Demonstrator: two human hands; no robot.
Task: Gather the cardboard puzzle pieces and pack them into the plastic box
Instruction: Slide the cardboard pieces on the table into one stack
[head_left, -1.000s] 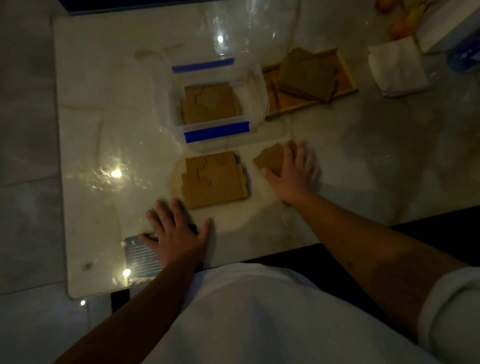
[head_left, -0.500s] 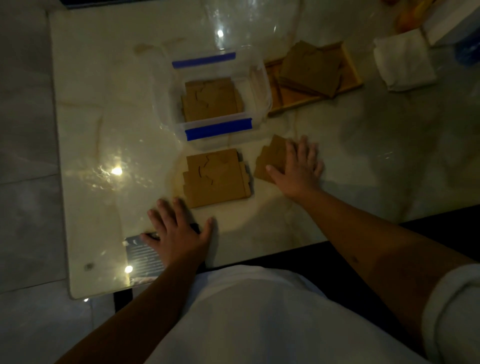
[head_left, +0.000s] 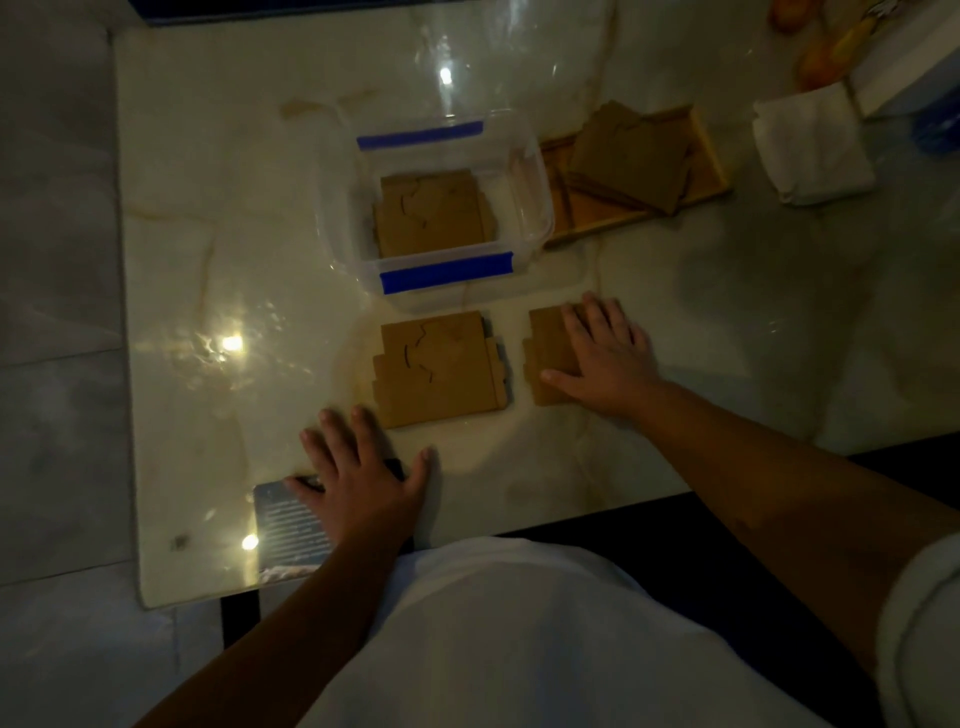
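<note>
A clear plastic box (head_left: 530, 197) with blue tape strips stands mid-table and holds a flat stack of cardboard pieces (head_left: 431, 213). In front of it lies a joined group of brown puzzle pieces (head_left: 441, 369). To its right, a smaller cardboard piece (head_left: 545, 353) lies under my right hand (head_left: 605, 358), which presses flat on it with fingers spread. My left hand (head_left: 358, 478) rests flat on the table near the front edge, partly on a dark ribbed object, holding nothing. More pieces (head_left: 628, 156) are piled in a wooden tray.
The wooden tray (head_left: 711, 156) sits right of the box. A folded white cloth (head_left: 810, 145) and a white-and-blue container (head_left: 914, 73) occupy the far right corner. A dark ribbed flat object (head_left: 285, 525) lies at the front left. The table's front edge runs just before my body.
My right hand has slid the small cardboard piece a little and turned it squarer to the table; the hand now covers its right half. My left hand has stayed put.
</note>
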